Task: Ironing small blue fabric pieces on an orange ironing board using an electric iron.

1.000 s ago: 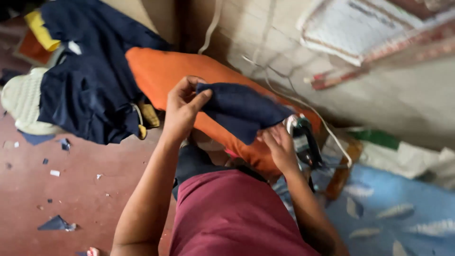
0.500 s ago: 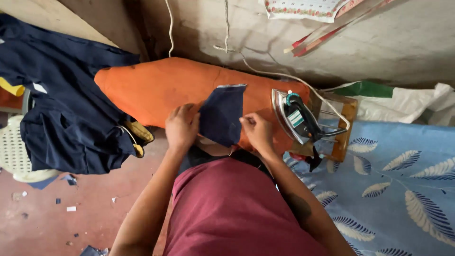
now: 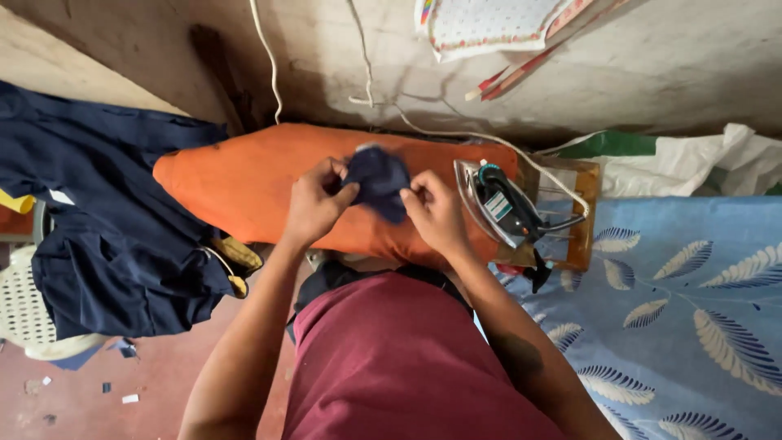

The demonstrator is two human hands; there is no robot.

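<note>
Since a moment ago, you've bunched the navy cloth [image 3: 379, 181] between left hand [image 3: 314, 204] and right hand [image 3: 434, 213], both pinching it; smoothing seems next.

You can see one label: a small rectangular sticker [image 3: 498, 205], white with a green edge, on the top of the iron [image 3: 498, 208] at the right end of the orange board [image 3: 244, 183]. There are no packages, signs or screens.
</note>
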